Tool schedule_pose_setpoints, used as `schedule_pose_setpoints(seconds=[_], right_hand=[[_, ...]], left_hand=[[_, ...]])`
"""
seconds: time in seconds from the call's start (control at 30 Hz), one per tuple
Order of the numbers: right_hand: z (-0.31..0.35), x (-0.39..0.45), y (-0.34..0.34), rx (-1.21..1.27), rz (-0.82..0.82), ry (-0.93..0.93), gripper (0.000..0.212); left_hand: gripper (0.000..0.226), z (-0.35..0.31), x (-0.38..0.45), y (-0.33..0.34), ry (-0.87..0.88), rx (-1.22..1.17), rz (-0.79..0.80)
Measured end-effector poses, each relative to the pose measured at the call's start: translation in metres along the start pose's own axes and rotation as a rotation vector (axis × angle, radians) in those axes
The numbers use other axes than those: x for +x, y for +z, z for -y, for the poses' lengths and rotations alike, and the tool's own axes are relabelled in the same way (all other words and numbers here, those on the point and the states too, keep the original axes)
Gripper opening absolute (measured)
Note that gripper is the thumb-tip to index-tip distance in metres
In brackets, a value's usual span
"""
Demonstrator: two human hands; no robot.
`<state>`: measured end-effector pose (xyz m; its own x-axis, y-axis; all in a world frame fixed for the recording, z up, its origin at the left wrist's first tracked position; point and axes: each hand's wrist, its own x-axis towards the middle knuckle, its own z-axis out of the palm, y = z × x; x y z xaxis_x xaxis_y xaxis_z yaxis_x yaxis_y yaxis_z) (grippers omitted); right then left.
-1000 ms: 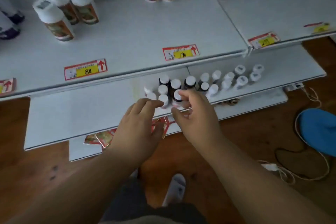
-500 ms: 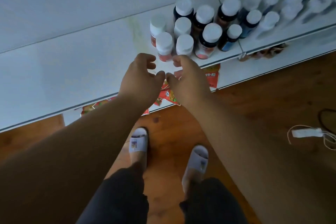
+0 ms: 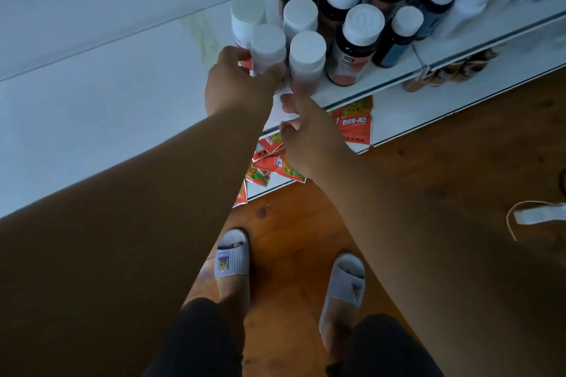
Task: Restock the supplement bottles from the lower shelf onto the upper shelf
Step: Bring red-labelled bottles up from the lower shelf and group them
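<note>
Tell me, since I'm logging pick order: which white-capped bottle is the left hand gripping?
The front-left small white bottle of the cluster: the left hand wraps its body. Its neighbour bottle to the right stands ungripped.

Person's forearms were bare, no sleeves, watch or rings visible. Left hand (image 3: 235,86) and right hand (image 3: 309,135) ungloved. Wore dark shorts (image 3: 199,343) and pale slide sandals (image 3: 232,257), each with a ribbed strap carrying a small printed patch.

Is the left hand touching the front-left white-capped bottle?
Touching. The head view shows the left hand with fingers and thumb wrapped around the front-left bottle, just below its cap, with no gap visible.
</note>
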<state>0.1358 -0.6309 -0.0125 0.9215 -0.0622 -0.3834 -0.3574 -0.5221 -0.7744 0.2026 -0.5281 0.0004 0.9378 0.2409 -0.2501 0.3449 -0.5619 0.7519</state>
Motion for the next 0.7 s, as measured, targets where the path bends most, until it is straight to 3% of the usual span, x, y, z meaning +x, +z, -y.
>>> schedule_pose_setpoints(seconds=[0.43,0.57,0.7], right_hand=[[-0.002,-0.001,0.008,0.15,-0.072,0.052,0.042],[0.034,-0.041,-0.01,0.2,-0.09,0.045,0.045],[0.087,-0.114,-0.043,0.388,-0.009,0.056,0.053]], left_hand=[[0.031,0.015,-0.007,-0.013,0.117,0.003,-0.023],[0.037,0.003,-0.053,-0.063,0.084,-0.048,0.138],[0.045,-0.038,-0.116,-0.124,-0.058,-0.32,0.232]])
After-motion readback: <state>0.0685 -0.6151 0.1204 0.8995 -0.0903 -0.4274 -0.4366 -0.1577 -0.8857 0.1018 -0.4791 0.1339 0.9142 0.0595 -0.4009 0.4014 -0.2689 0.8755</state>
